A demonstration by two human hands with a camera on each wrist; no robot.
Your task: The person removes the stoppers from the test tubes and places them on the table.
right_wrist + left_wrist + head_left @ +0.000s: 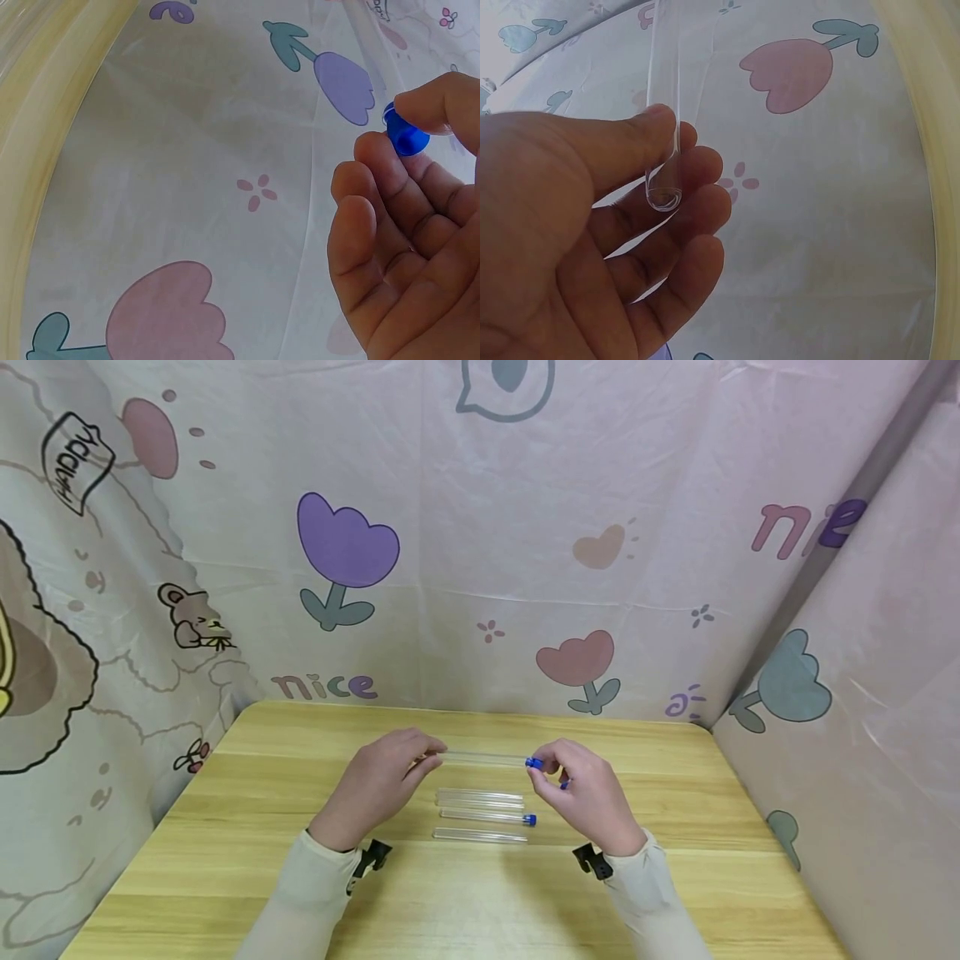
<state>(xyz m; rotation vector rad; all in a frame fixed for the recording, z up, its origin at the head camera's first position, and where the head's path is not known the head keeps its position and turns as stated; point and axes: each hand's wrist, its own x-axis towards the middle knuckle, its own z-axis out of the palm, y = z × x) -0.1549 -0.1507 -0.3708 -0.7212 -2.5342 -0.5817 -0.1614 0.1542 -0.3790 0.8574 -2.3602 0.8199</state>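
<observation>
My left hand point(390, 777) pinches the rounded closed end of a clear test tube point(664, 157) between thumb and fingers. The tube lies level, stretching across to my right hand point(581, 785). There, thumb and forefinger pinch a blue cap point(407, 136) at the tube's other end. How far the cap sits on the tube cannot be made out. Beneath the right hand shows a second blue piece point(565, 785), mostly hidden by the fingers.
On the wooden table point(262, 877), nearer me, lie clear test tubes point(480, 798), a tube with a blue cap point(529, 820) on its right end, and an uncapped tube point(480, 836). A printed cloth point(465, 527) hangs behind and at both sides.
</observation>
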